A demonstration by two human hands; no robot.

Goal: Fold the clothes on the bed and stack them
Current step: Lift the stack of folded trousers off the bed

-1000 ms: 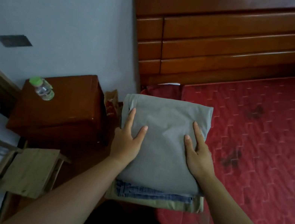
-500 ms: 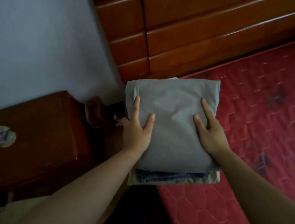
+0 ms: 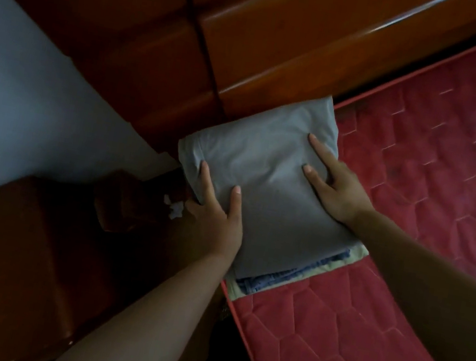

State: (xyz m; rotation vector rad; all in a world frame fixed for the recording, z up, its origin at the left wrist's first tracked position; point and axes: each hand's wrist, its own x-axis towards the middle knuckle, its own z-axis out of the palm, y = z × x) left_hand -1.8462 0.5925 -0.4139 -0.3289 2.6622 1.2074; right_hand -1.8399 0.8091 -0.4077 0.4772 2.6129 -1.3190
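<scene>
while the left hand (image 3: 213,217) and right hand (image 3: 333,183) press flat, fingers spread, on either side of a folded grey garment (image 3: 262,178), the stack sits at the bed (image 3: 415,211) corner by the headboard (image 3: 255,40). three soft, light layers count out: grey, blue denim (image 3: 276,278), pale yellow (image 3: 359,251); best gripped under the sides, likely.

Folded grey garment (image 3: 264,185) atop denim (image 3: 276,278), pale layer (image 3: 302,279), at bed corner (image 3: 415,211)
</scene>
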